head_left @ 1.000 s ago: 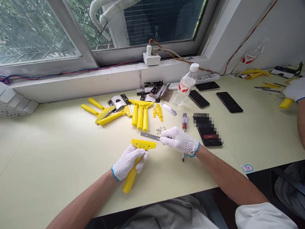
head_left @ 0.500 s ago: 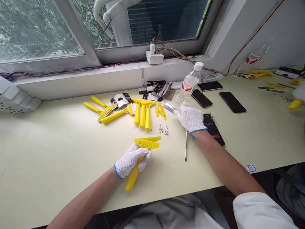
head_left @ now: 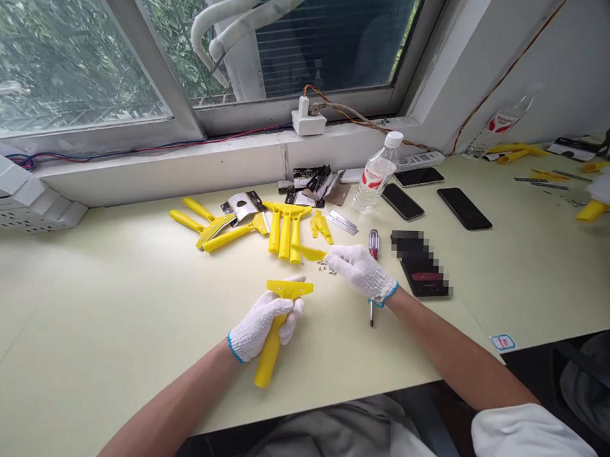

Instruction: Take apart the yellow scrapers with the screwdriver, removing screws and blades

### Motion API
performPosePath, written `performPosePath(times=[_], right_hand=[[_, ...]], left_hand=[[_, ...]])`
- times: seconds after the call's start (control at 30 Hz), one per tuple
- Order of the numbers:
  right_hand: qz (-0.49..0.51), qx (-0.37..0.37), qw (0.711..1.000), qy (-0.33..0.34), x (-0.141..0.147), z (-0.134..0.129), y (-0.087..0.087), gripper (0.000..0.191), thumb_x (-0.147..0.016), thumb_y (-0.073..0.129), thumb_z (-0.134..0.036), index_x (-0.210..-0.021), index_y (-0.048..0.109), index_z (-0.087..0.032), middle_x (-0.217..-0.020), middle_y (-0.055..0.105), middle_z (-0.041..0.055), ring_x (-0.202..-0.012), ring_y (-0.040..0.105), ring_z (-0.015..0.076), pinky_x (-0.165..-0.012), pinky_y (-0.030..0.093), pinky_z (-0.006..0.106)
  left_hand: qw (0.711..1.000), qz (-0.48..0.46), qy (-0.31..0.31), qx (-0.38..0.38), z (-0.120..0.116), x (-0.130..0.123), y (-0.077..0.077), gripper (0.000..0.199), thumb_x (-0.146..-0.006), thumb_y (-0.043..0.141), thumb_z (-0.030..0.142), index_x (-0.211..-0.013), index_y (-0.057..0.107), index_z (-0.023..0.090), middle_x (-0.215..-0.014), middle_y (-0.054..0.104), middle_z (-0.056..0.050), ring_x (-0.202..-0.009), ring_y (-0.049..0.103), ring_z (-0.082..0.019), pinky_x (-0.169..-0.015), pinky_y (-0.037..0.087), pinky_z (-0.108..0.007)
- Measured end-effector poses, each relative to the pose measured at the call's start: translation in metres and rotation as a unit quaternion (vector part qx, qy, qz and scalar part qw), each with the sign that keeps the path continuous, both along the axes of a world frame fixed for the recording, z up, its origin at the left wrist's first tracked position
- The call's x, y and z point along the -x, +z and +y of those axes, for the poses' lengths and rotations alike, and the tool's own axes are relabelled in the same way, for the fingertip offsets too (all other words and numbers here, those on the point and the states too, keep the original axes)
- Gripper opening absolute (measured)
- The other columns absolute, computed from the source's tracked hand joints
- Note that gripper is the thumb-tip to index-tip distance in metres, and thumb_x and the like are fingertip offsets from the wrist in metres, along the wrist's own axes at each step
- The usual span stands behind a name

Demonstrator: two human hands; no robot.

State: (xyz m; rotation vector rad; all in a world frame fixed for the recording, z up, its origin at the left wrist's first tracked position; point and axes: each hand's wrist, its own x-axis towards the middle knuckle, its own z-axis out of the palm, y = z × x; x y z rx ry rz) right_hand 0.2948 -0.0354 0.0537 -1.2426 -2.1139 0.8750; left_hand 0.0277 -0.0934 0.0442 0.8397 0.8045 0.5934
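My left hand (head_left: 266,320), in a white glove, is closed around a yellow scraper handle (head_left: 269,354) whose wide head points away from me. Between the fingertips of my right hand (head_left: 359,270), also gloved, is a flat yellow plate (head_left: 310,253), held over the small screws (head_left: 327,268). Flat metal blades (head_left: 342,222) lie beyond that hand. A screwdriver (head_left: 374,244) lies partly under my right hand. Several yellow handles (head_left: 285,234) stand side by side behind, with small yellow plates (head_left: 322,226) to their right.
Yellow scrapers (head_left: 205,228) and black-and-white packaging (head_left: 316,184) lie towards the window. A water bottle (head_left: 377,174) stands near several phones (head_left: 464,208). At the far right, another person's gloved hand (head_left: 609,186) holds a yellow piece.
My right hand has let go of the metal blades and moved nearer, now holding the yellow plate that lay loosely across the scraper head. The left hand keeps its hold.
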Motion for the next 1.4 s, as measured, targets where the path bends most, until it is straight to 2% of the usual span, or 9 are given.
performPosePath(times=[0.13,0.27,0.4,0.5,0.7,0.83,1.03,1.23,1.4], right_hand=[[-0.152,-0.084,0.972,-0.160,-0.014,0.022,-0.003,0.037,-0.112,0.055,-0.048,-0.103,0.073,-0.017,-0.093,0.072,0.0083,-0.079,0.066,0.0188,-0.070,0.054,0.031],[-0.221,-0.080,0.950,-0.206,-0.013,0.041,-0.008,0.039,-0.107,0.070,-0.046,-0.134,0.069,-0.018,-0.130,0.071,0.0107,-0.109,0.072,0.0219,-0.095,0.063,0.042],[-0.284,-0.066,0.926,-0.240,-0.007,0.049,-0.017,0.037,-0.107,0.067,-0.044,-0.125,0.072,-0.011,-0.113,0.075,0.0181,-0.099,0.073,0.0262,-0.092,0.059,0.043],[-0.318,-0.068,0.913,-0.248,-0.003,0.050,-0.022,0.034,-0.106,0.063,-0.041,-0.117,0.074,-0.011,-0.092,0.075,0.0212,-0.089,0.073,0.0303,-0.087,0.051,0.043],[-0.351,-0.089,0.903,-0.232,-0.004,0.047,-0.030,0.036,-0.111,0.050,-0.039,-0.117,0.075,-0.013,-0.090,0.076,0.0194,-0.077,0.067,0.0259,-0.081,0.040,0.040],[-0.350,-0.113,0.905,-0.214,-0.006,0.042,-0.029,0.038,-0.110,0.051,-0.031,-0.141,0.066,-0.014,-0.101,0.079,0.0194,-0.079,0.063,0.0236,-0.077,0.034,0.037],[-0.332,-0.112,0.916,-0.194,-0.009,0.041,-0.025,0.030,-0.111,0.046,-0.029,-0.118,0.072,-0.014,-0.105,0.079,0.0173,-0.078,0.060,0.0205,-0.071,0.025,0.034],[-0.316,-0.084,0.924,-0.199,-0.015,0.039,-0.017,0.025,-0.107,0.054,-0.032,-0.111,0.071,-0.015,-0.105,0.079,0.0153,-0.082,0.060,0.0198,-0.072,0.027,0.034],[-0.315,-0.056,0.921,-0.224,-0.021,0.032,0.001,0.032,-0.109,0.055,-0.037,-0.116,0.071,-0.011,-0.118,0.076,0.0209,-0.093,0.063,0.0225,-0.079,0.038,0.035]], left_hand=[[0.998,-0.057,0.018,-0.003,0.000,-0.001,-0.005,0.054,-0.076,0.066,0.027,-0.129,0.065,0.018,-0.097,0.064,-0.003,-0.055,0.047,-0.009,-0.055,0.046,-0.028],[0.996,-0.064,0.042,-0.035,-0.003,-0.004,-0.008,0.084,-0.063,0.066,0.016,-0.146,0.059,0.027,-0.129,0.063,-0.008,-0.078,0.058,-0.013,-0.070,0.051,-0.029],[0.995,-0.038,0.020,-0.086,-0.004,-0.006,-0.011,0.107,-0.075,0.073,0.014,-0.171,0.035,0.043,-0.168,0.041,-0.010,-0.099,0.063,-0.016,-0.085,0.056,-0.034],[0.994,-0.022,0.005,-0.107,-0.004,-0.007,-0.011,0.112,-0.086,0.076,0.019,-0.176,0.017,0.050,-0.176,0.032,-0.011,-0.106,0.067,-0.019,-0.087,0.058,-0.036],[0.995,0.022,0.036,-0.095,-0.003,-0.013,-0.004,0.119,-0.091,0.078,0.025,-0.177,0.000,0.050,-0.167,0.047,-0.015,-0.094,0.075,-0.019,-0.073,0.060,-0.034],[0.990,0.083,0.067,-0.087,-0.001,-0.016,-0.006,0.086,-0.091,0.072,0.025,-0.169,0.036,0.027,-0.145,0.065,-0.016,-0.071,0.068,-0.011,-0.068,0.057,-0.031],[0.974,0.153,0.101,-0.132,0.002,-0.015,-0.007,0.068,-0.089,0.072,0.030,-0.154,0.054,0.018,-0.108,0.072,-0.005,-0.068,0.067,-0.013,-0.072,0.061,-0.033],[0.905,0.270,0.155,-0.290,0.051,-0.013,0.022,0.075,-0.086,0.076,0.037,-0.156,0.060,0.016,-0.099,0.072,-0.004,-0.070,0.064,-0.015,-0.069,0.058,-0.032],[0.713,0.507,0.101,-0.473,0.138,-0.020,0.046,0.028,-0.089,0.063,0.030,-0.107,0.080,0.017,-0.069,0.060,0.000,-0.069,0.057,-0.019,-0.069,0.043,-0.031]])
